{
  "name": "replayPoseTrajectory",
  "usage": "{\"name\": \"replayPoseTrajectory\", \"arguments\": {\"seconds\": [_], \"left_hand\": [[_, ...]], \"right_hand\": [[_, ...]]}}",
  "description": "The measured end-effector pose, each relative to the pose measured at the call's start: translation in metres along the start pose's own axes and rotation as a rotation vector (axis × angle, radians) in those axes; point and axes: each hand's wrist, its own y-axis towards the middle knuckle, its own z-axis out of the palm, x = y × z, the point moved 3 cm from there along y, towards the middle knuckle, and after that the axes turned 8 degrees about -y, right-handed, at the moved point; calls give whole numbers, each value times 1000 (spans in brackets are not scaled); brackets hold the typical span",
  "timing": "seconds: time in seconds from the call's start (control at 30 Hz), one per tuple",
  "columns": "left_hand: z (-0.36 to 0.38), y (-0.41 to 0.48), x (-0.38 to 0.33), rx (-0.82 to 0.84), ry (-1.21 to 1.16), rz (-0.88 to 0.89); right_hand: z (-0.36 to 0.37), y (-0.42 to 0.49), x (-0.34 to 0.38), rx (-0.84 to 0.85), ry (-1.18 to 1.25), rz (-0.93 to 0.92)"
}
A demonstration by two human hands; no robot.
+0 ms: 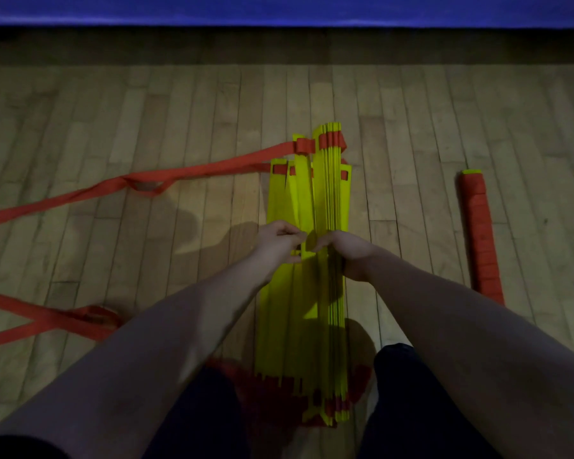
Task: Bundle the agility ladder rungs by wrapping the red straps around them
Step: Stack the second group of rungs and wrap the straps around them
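Red straps (186, 173) trail over wooden floor (113, 111), left of hands | left hand (277, 241) pinches yellow rungs (307, 200), fingers curled | right hand (350, 251) grips same stack, just beside | red-wrapped bundle (479, 233) lies well right.

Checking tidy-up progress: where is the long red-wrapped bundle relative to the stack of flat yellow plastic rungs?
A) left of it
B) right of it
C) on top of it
B: the long red-wrapped bundle lies on the wooden floor right of the flat yellow plastic rungs, apart from them.
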Motion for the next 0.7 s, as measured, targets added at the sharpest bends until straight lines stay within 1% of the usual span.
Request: {"name": "replayPoseTrajectory", "arguments": {"seconds": [0.03,0.07,0.1,0.13,0.17,0.2,0.23,0.27,0.3,0.33,0.4,0.43,0.47,0.53,0.57,0.63,0.7], "left_hand": [[2,0,-4,39,15,3],[3,0,-11,42,80,28],[1,-1,-21,-8,171,88],[-4,-2,-34,-116,241,177],[-10,-2,-48,-234,277,305],[-16,-1,-63,-329,304,471],[-21,0,-78,-385,360,620],[-23,1,-91,-416,422,718],[-24,2,-103,-420,480,767],[-22,5,-112,-406,527,752],[-22,18,-121,-380,552,598],[-22,22,-121,-364,523,522],[-23,25,-121,-345,451,484],[-28,32,-116,-318,291,465],[-31,34,-114,-318,256,451],[-36,36,-112,-308,243,413],[-40,38,-111,-257,211,387]], "right_hand": [[-1,1,-1,7,-16,-2],[-2,0,-2,14,-30,6],[-2,-1,-3,28,-43,18],[-1,-3,-2,48,-56,31],[-1,-4,-2,69,-66,38],[-1,-5,-2,88,-74,41],[-1,-6,-1,108,-79,37],[0,-8,0,137,-77,31],[2,-10,2,176,-79,20],[5,-11,3,202,-90,14],[10,-10,2,191,-117,23],[11,-6,1,161,-126,29],[12,-4,0,121,-133,30],[10,-1,-2,45,-155,35],[9,-1,-2,21,-154,21],[5,1,-3,-15,-142,-13],[1,-1,-6,-72,-140,-24]]}}
